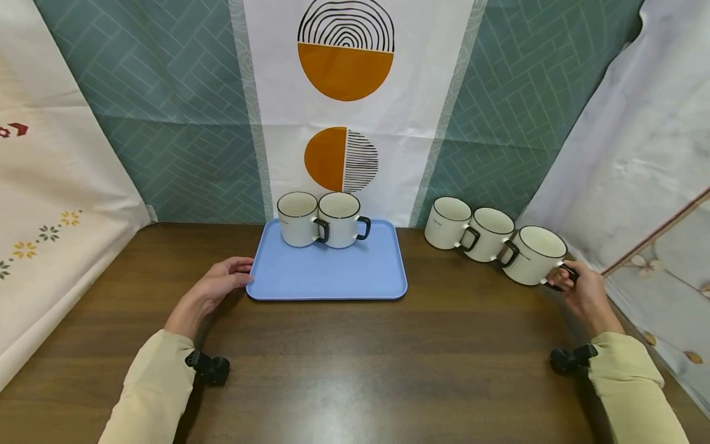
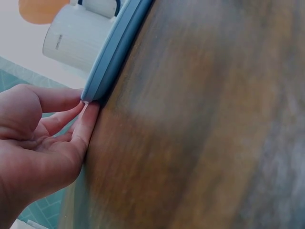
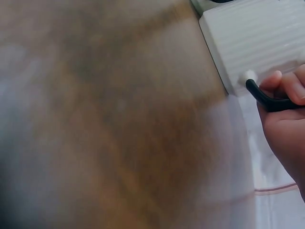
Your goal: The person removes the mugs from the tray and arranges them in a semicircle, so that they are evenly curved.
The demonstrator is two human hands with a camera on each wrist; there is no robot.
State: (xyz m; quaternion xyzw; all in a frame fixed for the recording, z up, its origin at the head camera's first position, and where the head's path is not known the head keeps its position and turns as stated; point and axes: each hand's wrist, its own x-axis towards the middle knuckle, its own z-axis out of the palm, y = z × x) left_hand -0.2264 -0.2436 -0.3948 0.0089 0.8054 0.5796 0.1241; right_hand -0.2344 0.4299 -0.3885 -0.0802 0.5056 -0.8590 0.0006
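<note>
A blue tray (image 1: 327,271) lies on the table with two white, dark-rimmed mugs (image 1: 297,225) side by side at its back. My left hand (image 1: 222,283) is at the tray's left edge; in the left wrist view its thumb and fingers (image 2: 88,121) pinch the tray's corner. At the right, my right hand (image 1: 585,287) holds the black handle (image 1: 570,272) of a white mug (image 1: 534,258). Fingers curl round that handle in the right wrist view, beside the mug's white wall (image 3: 257,43). This mug is the nearest of three in a slanting row.
The row's other two mugs, the middle one (image 1: 488,236) and the far one (image 1: 446,225), stand close together, handles to the right. A patterned cloth (image 1: 194,154) hangs behind the wooden table (image 1: 355,357). White cloths border the left (image 1: 66,203) and right (image 1: 638,185) sides.
</note>
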